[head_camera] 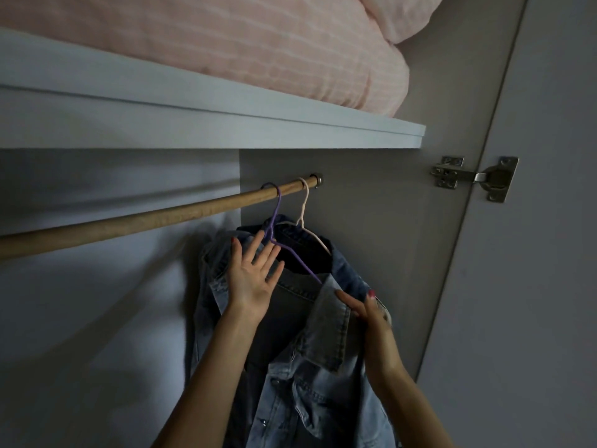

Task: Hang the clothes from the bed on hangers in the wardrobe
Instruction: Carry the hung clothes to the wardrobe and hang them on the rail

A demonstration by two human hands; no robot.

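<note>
Inside the wardrobe, a denim jacket (310, 367) hangs on a purple hanger (292, 253) hooked over the wooden rail (129, 219), w/ a white hanger (303, 215) just beside it near the rail's end. Left hand (252, 279) is spread flat, fingers straight, vs. the jacket's shoulder; right hand (371, 315) grips the collar (332, 321). Pink bedding (226, 50) lies on the shelf (226, 124) above.

Two hangers (292, 240) hook over the rod (145, 218) near its right end, under the shelf (226, 124) that bears the bedding (226, 50) — the jacket (307, 367) hangs from them between my left hand (253, 276) and right hand (368, 315), the hinge (475, 177) further right.
</note>
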